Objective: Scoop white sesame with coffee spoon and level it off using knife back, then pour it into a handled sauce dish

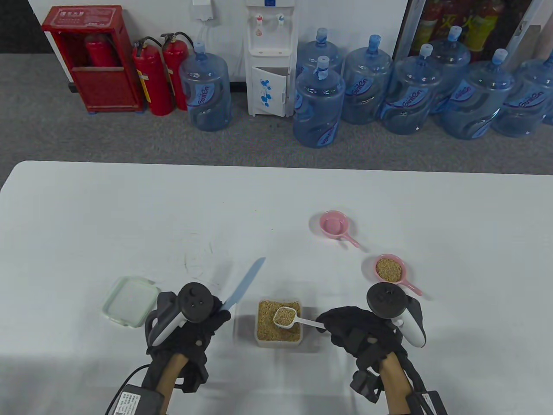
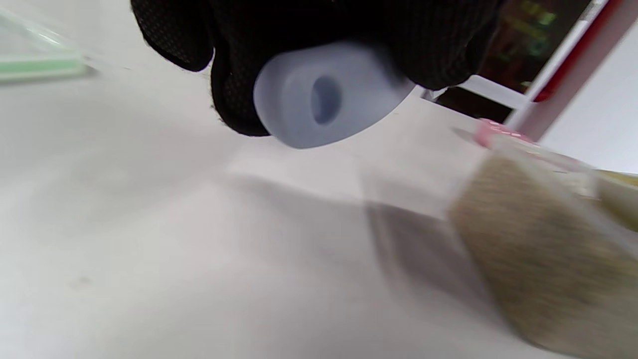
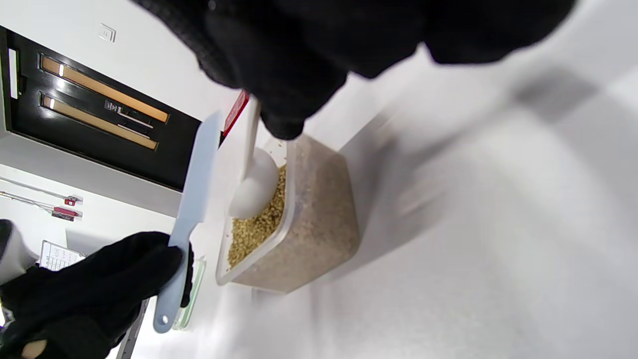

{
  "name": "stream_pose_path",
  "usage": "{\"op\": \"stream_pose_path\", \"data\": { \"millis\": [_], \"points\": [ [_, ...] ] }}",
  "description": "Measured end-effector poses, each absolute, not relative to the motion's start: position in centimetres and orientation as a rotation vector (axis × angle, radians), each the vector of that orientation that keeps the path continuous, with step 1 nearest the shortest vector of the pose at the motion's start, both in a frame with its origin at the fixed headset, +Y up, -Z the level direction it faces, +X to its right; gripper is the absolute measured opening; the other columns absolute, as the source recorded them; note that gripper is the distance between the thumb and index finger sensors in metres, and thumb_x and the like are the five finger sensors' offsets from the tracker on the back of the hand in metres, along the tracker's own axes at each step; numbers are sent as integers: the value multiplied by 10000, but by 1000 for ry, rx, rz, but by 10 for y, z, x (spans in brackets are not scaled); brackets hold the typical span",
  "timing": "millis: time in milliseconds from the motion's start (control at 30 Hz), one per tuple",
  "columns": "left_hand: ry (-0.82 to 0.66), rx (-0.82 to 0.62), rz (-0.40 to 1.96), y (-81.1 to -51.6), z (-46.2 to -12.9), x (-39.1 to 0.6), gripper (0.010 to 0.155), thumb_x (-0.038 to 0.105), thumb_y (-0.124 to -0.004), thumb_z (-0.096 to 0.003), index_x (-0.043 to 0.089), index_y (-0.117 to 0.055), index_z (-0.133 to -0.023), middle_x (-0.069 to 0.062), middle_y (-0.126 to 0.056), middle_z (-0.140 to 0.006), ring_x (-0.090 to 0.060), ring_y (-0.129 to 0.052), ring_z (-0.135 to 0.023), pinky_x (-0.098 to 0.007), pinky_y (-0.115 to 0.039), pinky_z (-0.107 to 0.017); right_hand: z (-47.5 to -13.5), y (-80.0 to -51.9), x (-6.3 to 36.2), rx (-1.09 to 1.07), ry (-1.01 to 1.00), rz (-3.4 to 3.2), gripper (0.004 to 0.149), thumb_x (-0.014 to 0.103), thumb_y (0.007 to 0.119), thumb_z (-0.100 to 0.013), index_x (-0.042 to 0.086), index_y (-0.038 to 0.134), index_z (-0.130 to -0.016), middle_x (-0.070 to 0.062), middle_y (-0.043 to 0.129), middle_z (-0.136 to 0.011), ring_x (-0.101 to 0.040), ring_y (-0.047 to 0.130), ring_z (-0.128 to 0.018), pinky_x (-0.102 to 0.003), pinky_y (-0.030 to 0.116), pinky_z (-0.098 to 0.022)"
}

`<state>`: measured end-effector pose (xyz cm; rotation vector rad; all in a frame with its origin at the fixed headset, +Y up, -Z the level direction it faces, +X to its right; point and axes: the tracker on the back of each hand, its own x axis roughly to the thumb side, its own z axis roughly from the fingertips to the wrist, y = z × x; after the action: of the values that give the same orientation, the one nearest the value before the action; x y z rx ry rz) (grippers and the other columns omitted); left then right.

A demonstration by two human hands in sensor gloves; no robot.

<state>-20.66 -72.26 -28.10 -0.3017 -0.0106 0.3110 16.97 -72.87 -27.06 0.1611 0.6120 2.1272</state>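
Table view: right grip [image 1: 352, 330] pinches the spoon [image 1: 293, 319] handle, its heaped bowl over the sesame tub [image 1: 278, 325]. Left grip [image 1: 194, 330] is clamped on the knife [image 1: 244, 285], blade pointing up and away, left of the tub. A filled dish [image 1: 391, 271] and an empty dish [image 1: 335, 225] stand on the desk [image 1: 129, 216], a lid [image 1: 128, 300] at the left.
Left wrist view: fingers [image 2: 239, 75] curl round the knife's handle end; tub blurred at right.
Right wrist view: spoon bowl sits above the sesame [image 3: 249, 232]; knife just beside the tub.

Sesame box [image 2: 543, 264] blurred, edge-cropped
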Motion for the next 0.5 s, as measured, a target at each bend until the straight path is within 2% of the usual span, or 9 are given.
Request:
{"op": "stream_pose_path", "data": {
  "millis": [200,300,500],
  "points": [
    [132,-271,293,-745,-296,-224,427,455,-803,-531,237,-829,-897,-12,-939,-776,-222,-1005,-651,-564,-643,-765,-271,-729,168,167,613,2123,441,288,685,-609,73,847,-959,-27,961,-467,-96,869,-250,-376,843,-253],
    [157,-303,262,-756,-302,-222,426,457,-809,-527,239,-839,-892,-10,-945,-774,-217,-1009,-648,-564,-638,-765,-270,-729,167,166,618,2115,440,287,684,-610,74,845,-960,-29,961,-468,-97,869,-251,-377,843,-255],
    [159,-340,230,-758,-305,-218,425,465,-830,-511,251,-857,-878,-13,-954,-752,-208,-1012,-597,-555,-643,-764,-270,-728,167,175,613,2118,440,287,685,-610,74,846,-960,-28,962,-467,-96,869,-250,-377,843,-253]
  ]
}}
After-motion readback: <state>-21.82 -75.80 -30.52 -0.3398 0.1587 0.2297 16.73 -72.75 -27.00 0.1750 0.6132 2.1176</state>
